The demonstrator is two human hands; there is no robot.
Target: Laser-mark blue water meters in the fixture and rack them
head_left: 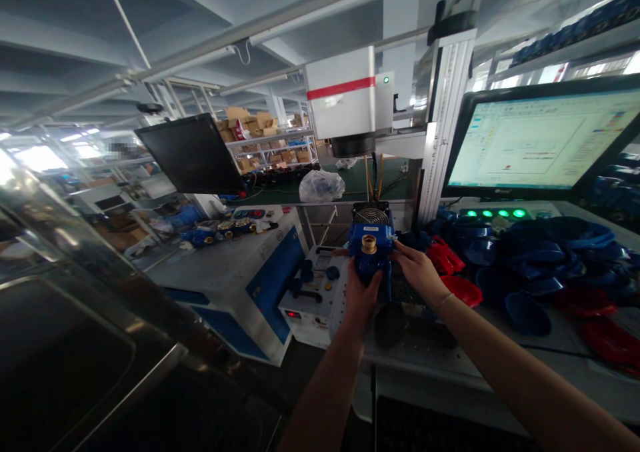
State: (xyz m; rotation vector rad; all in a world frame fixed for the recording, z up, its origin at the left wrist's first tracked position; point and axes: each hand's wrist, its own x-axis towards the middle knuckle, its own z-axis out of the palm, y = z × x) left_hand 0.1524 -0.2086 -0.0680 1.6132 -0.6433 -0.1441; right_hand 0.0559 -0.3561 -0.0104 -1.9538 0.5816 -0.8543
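Observation:
A blue water meter (pixel 358 241) with a brass threaded end (pixel 369 244) facing me is held below the laser marking head (pixel 343 99). My left hand (pixel 364 295) is closed around its near lower part, the thumb on the right side. At its right edge my right hand (pixel 419 273) has the fingertips pinched on the body. What lies under those fingertips is hidden. Just behind the meter stands a round fan grille (pixel 371 216). A dark round disc (pixel 390 325) lies on the bench in front of the hands.
Blue plastic parts (pixel 530 252) and red plastic parts (pixel 463 291) crowd the bench to the right, below a lit monitor (pixel 540 145) and green-lit buttons (pixel 495 213). To the left are a white control box (pixel 313 312), a cabinet (pixel 215 272) and a dark monitor (pixel 190 155). A vertical column (pixel 440 132) rises behind.

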